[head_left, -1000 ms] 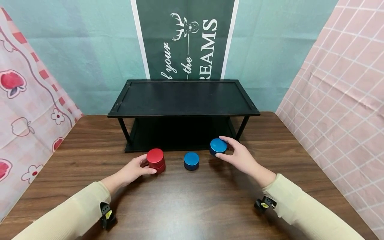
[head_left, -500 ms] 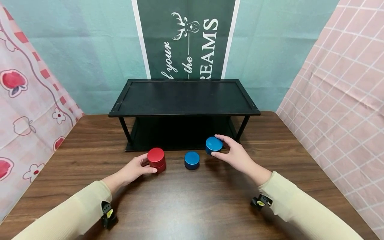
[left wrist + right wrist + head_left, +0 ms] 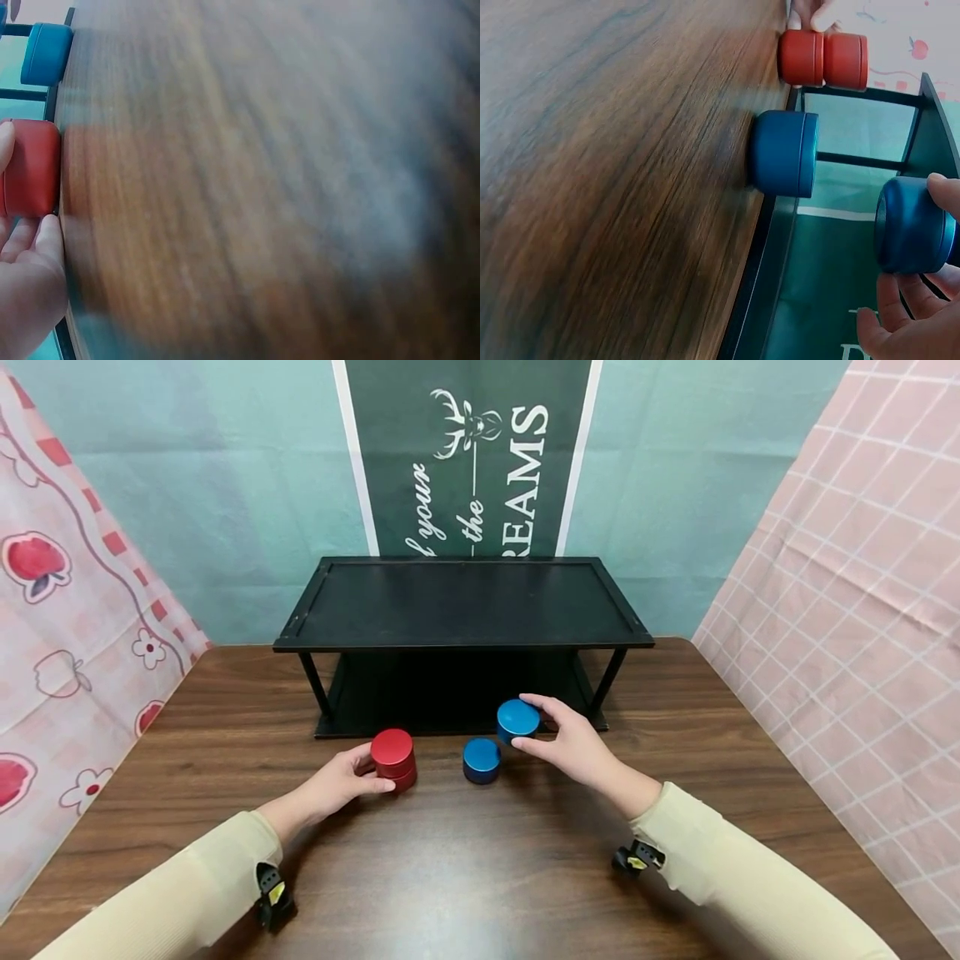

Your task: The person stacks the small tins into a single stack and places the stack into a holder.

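Two round red tins stand stacked on the wooden table, an upper red tin (image 3: 392, 752) over a lower red tin (image 3: 402, 779). My left hand (image 3: 333, 787) grips this stack from the left, thumb in front and fingers behind, low on it. Right of the stack a round blue tin (image 3: 481, 762) stands on the table by itself. My right hand (image 3: 577, 747) pinches a second blue tin (image 3: 911, 225) between thumb and fingers. That tin is raised off the table, just behind and right of the standing blue one, overlapping its edge in the head view.
A black two-level shelf (image 3: 465, 606) stands right behind the tins, its lower board (image 3: 420, 718) close to them. Bare wooden table (image 3: 450, 868) lies in front. Cloths hang at the back and on both sides.
My right hand has moved left with the raised blue tin, bringing it close to the standing blue tin. My left hand and the red stack have stayed in place.
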Tool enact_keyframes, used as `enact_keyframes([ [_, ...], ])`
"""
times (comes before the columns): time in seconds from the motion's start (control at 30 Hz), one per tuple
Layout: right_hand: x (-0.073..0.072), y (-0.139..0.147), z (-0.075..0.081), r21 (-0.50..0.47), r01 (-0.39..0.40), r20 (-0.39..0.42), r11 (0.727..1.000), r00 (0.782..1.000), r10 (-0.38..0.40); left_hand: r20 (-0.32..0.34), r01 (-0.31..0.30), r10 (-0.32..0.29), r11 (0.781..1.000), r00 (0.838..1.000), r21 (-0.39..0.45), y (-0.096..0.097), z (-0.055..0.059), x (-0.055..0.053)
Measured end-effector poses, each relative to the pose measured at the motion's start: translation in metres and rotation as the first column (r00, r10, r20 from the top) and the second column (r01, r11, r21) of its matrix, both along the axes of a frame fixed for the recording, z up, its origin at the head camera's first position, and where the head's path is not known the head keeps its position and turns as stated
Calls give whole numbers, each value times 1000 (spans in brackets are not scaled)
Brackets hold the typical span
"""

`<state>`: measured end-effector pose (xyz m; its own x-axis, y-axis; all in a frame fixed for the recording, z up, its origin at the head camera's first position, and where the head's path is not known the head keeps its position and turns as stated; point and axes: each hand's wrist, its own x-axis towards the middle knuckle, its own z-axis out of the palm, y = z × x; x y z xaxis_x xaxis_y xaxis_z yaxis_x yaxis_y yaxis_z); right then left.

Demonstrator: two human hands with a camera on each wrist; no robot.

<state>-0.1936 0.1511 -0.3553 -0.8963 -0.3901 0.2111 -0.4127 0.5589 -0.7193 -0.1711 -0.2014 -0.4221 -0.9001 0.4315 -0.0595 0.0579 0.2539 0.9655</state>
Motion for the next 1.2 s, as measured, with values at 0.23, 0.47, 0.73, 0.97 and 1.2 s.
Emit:
enact_keyframes([
  [0.23, -2, -12, 0, -19, -23, -4, 1000, 1000, 23, -16, 5, -5, 1000, 1000, 2, -1, -1, -1],
  [0.47, -4, -24, -1, -21, -56, -20, 998, 998, 56, -7, -2, 2, 1000, 1000, -2, -1, -1, 0],
  [0.73, -6, -38, 0, -10, -83, -36, 997, 996, 82, -21, 14, -14, 1000, 1000, -7, -2, 0, 0],
  [0.97, -6, -50, 4, -14, -108, -46, 994, 993, 108, -17, 8, -9, 1000, 1000, -14, -1, 1, 0],
  [1.2, -6, -59, 7, -17, -120, -46, 993, 992, 119, -11, 12, -12, 1000, 1000, -16, -1, 1, -1],
])
